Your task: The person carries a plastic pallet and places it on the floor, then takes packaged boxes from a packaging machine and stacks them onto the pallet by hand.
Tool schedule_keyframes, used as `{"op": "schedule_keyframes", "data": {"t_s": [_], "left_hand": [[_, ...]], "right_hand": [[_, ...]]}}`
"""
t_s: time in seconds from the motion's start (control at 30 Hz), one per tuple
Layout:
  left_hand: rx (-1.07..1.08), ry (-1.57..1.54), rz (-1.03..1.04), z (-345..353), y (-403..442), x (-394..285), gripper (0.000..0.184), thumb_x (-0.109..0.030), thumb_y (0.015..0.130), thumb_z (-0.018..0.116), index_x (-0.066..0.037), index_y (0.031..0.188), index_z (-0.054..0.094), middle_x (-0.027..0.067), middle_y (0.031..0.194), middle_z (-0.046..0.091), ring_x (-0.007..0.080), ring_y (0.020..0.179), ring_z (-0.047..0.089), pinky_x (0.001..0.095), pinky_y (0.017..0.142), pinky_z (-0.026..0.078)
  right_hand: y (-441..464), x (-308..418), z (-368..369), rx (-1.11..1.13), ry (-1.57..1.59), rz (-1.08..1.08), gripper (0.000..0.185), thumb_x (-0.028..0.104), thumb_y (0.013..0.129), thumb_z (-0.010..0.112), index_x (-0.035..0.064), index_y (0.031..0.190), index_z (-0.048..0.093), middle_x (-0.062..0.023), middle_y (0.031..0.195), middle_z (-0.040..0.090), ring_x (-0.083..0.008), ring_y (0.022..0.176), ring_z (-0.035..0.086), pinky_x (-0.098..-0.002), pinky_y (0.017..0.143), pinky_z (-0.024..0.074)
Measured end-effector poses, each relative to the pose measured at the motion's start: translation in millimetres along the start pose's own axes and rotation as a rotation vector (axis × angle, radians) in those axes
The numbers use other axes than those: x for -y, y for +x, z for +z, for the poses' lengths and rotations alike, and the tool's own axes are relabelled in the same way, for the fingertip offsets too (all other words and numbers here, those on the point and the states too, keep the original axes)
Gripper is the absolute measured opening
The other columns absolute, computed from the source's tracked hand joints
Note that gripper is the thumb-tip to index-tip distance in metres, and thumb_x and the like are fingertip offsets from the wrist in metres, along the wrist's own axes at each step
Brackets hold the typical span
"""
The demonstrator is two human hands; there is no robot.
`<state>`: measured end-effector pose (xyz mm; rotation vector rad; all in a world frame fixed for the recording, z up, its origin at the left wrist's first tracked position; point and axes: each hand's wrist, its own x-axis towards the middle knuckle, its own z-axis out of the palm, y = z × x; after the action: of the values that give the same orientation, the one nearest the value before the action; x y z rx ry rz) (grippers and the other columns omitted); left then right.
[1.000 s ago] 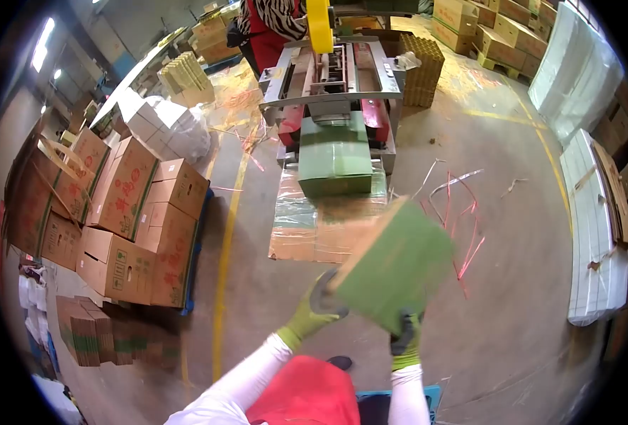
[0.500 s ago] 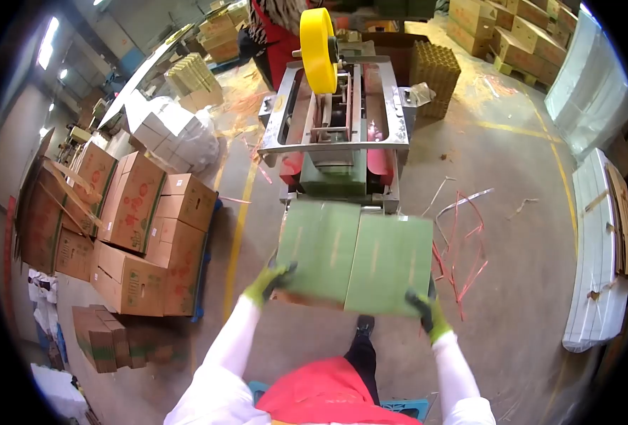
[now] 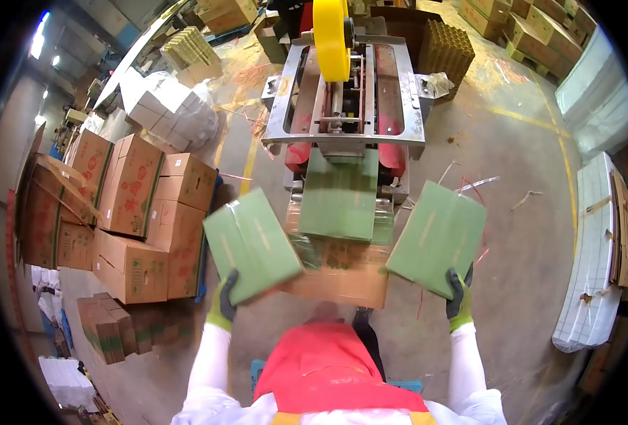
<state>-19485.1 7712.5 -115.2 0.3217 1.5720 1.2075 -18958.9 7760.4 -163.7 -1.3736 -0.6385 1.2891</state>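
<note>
My left hand (image 3: 225,296), in a dark glove with a yellow-green cuff, grips the lower edge of a green cardboard panel (image 3: 252,244). With the same kind of glove, my right hand (image 3: 459,299) holds another green cardboard panel (image 3: 439,239) by its lower corner, thumb on top. The two panels are apart and tilted outward. Whether they are box flaps or separate boxes, I cannot tell. Between them a blurred brown carton (image 3: 346,276) and a green carton face (image 3: 338,202) lie at the mouth of a metal taping machine (image 3: 275,127).
A yellow tape roll (image 3: 331,42) tops the machine. Printed brown cartons (image 3: 133,184) are stacked at left, near flattened cardboard (image 3: 108,329). White wrapped panels (image 3: 589,248) stand at right. Strapping scraps (image 3: 480,183) lie on the floor.
The two green panels were side by side and have moved apart, one with each hand. The green carton face and brown carton now show between them. The view has shifted slightly.
</note>
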Motion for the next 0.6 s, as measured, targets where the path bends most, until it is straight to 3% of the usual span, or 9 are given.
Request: {"op": "schedule_keyframes", "data": {"t_s": [0.07, 0.1, 0.13, 0.23, 0.27, 0.33, 0.4, 0.43, 0.6], "left_hand": [[0.065, 0.083, 0.018, -11.0, 60.5, -13.4, 0.051, -0.023, 0.090, 0.065, -0.002, 0.134, 0.049, 0.0082, 0.124, 0.059, 0.0207, 0.110, 0.059, 0.0333, 0.097, 0.047], [0.114, 0.082, -0.023, -25.5, 98.0, -9.1, 0.051, -0.022, 0.089, 0.066, -0.004, 0.134, 0.049, 0.0076, 0.123, 0.060, 0.0194, 0.109, 0.059, 0.0325, 0.095, 0.047], [0.195, 0.169, 0.082, -15.3, 109.4, -18.0, 0.055, -0.021, 0.087, 0.070, -0.006, 0.135, 0.049, 0.0071, 0.119, 0.061, 0.0173, 0.106, 0.060, 0.0317, 0.092, 0.049], [0.322, 0.312, 0.005, -28.9, 117.2, -35.3, 0.058, -0.019, 0.084, 0.072, -0.005, 0.135, 0.048, 0.0075, 0.119, 0.061, 0.0171, 0.106, 0.060, 0.0328, 0.090, 0.051], [0.335, 0.291, -0.113, -40.9, 118.6, -37.0, 0.069, -0.010, 0.082, 0.073, -0.007, 0.143, 0.039, 0.0053, 0.125, 0.057, 0.0126, 0.107, 0.057, 0.0266, 0.091, 0.048], [0.415, 0.369, -0.104, -63.7, 109.4, -33.7, 0.075, -0.007, 0.080, 0.073, -0.007, 0.145, 0.036, 0.0058, 0.129, 0.055, 0.0125, 0.110, 0.055, 0.0263, 0.092, 0.047], [0.449, 0.391, -0.143, -107.9, 105.3, -11.5, 0.084, 0.000, 0.075, 0.074, -0.005, 0.147, 0.032, 0.0065, 0.135, 0.050, 0.0126, 0.117, 0.050, 0.0264, 0.094, 0.045], [0.403, 0.385, -0.126, -107.6, 89.0, -3.5, 0.085, -0.002, 0.076, 0.073, -0.005, 0.148, 0.030, 0.0065, 0.136, 0.050, 0.0124, 0.115, 0.052, 0.0259, 0.094, 0.045], [0.388, 0.089, -0.219, -152.7, 160.3, 52.9, 0.050, -0.010, 0.086, 0.066, 0.000, 0.133, 0.051, 0.0048, 0.117, 0.062, 0.0147, 0.102, 0.061, 0.0288, 0.092, 0.048]], "right_hand": [[21.1, -0.9, 12.9, 0.005, -0.133, -0.078, 0.076, 0.013, 0.084, 0.064, 0.0029, 0.148, 0.024, -0.0097, 0.134, 0.047, -0.0197, 0.118, 0.050, -0.0319, 0.100, 0.0415], [26.4, -7.4, 13.2, 0.069, -0.140, -0.011, 0.078, 0.013, 0.083, 0.066, 0.0029, 0.148, 0.024, -0.0095, 0.134, 0.047, -0.0195, 0.118, 0.050, -0.0317, 0.100, 0.0413], [32.5, -13.5, 10.8, 0.133, -0.147, 0.054, 0.080, 0.013, 0.082, 0.068, 0.0028, 0.149, 0.024, -0.0094, 0.135, 0.047, -0.0192, 0.118, 0.050, -0.0314, 0.100, 0.0412], [7.8, -3.7, 29.6, 0.240, -0.311, 0.211, 0.094, 0.016, 0.078, 0.075, 0.0031, 0.151, 0.018, -0.0103, 0.139, 0.044, -0.0195, 0.123, 0.045, -0.0318, 0.104, 0.0374], [-10.5, -6.7, 25.3, 0.227, -0.380, 0.257, 0.096, 0.018, 0.077, 0.076, 0.0034, 0.151, 0.016, -0.0107, 0.140, 0.042, -0.0196, 0.125, 0.044, -0.0319, 0.105, 0.0363], [-32.6, -22.2, 0.9, 0.222, -0.499, 0.250, 0.105, 0.025, 0.074, 0.079, 0.0036, 0.152, 0.012, -0.0124, 0.145, 0.037, -0.0212, 0.132, 0.037, -0.0327, 0.108, 0.0328], [-72.4, -11.1, -0.4, 0.178, -0.448, 0.398, 0.100, 0.026, 0.074, 0.076, 0.0032, 0.151, 0.018, -0.0137, 0.142, 0.042, -0.0211, 0.130, 0.040, -0.0343, 0.107, 0.0331], [-92.3, -15.9, -1.5, 0.153, -0.365, 0.289, 0.101, 0.026, 0.070, 0.080, 0.0025, 0.150, 0.022, -0.0151, 0.144, 0.040, -0.0242, 0.132, 0.040, -0.0358, 0.108, 0.0339], [-99.3, -34.4, 7.1, 0.019, -0.228, 0.164, 0.096, 0.032, 0.074, 0.075, 0.0021, 0.150, 0.024, -0.0146, 0.144, 0.041, -0.0238, 0.129, 0.043, -0.0364, 0.105, 0.0371]]}}
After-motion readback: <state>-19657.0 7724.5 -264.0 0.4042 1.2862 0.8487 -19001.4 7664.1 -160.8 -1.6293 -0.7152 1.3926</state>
